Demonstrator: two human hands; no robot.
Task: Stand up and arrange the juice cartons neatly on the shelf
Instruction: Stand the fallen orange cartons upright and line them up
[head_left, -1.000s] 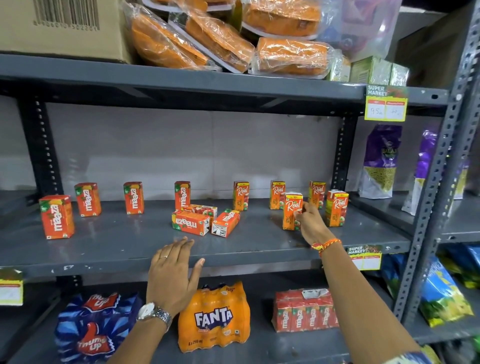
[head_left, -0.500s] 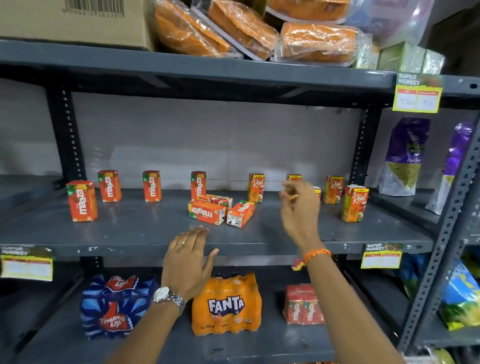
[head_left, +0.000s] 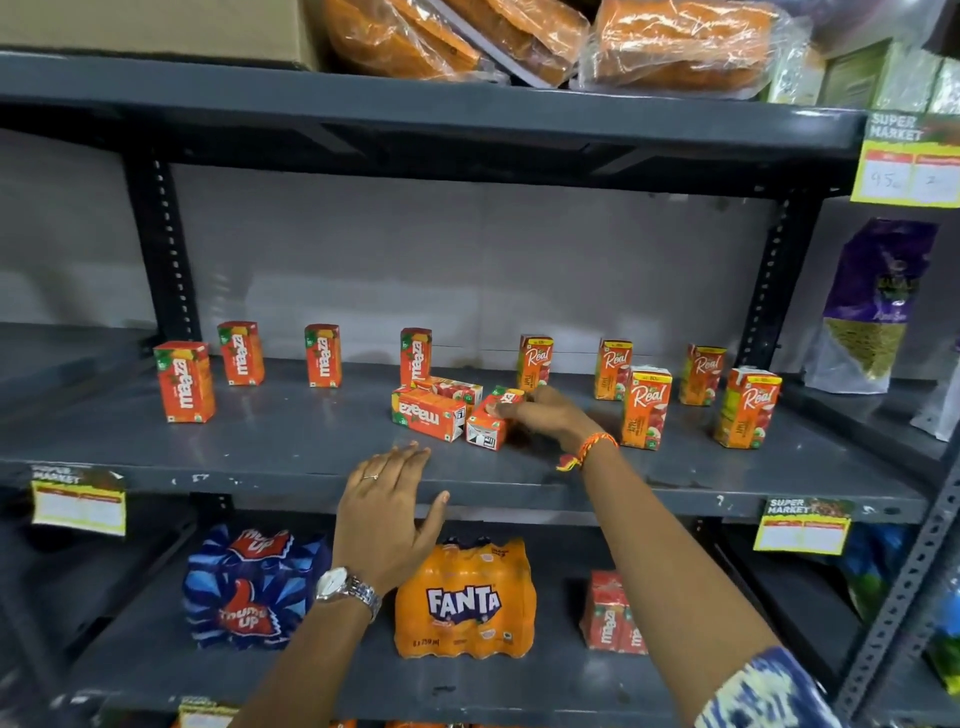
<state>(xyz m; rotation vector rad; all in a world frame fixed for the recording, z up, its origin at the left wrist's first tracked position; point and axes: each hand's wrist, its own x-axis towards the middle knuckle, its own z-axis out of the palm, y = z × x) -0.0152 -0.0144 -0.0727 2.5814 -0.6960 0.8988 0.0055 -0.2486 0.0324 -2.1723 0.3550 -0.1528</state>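
Note:
Small orange juice cartons stand spread along the grey middle shelf (head_left: 270, 447): several Maaza cartons (head_left: 184, 381) on the left and several Real cartons (head_left: 645, 408) on the right. Three Maaza cartons lie on their sides in the middle; the front left one (head_left: 428, 413) lies label-up. My right hand (head_left: 545, 415) is closed on the rightmost fallen carton (head_left: 488, 428), which still rests on the shelf. My left hand (head_left: 387, 514) hovers flat and empty at the shelf's front edge, fingers apart.
The shelf above (head_left: 415, 119) carries wrapped orange packs and a cardboard box. Below stand a Thums Up pack (head_left: 249, 587), a Fanta pack (head_left: 465, 597) and a Maaza multipack (head_left: 613, 613). Purple bags (head_left: 878, 306) sit on the neighbouring right shelf. Price tags hang from the shelf edges.
My right hand let go of a Real carton, left standing at front right, then swung left and down onto the fallen Maaza carton. My left hand stayed near the shelf edge.

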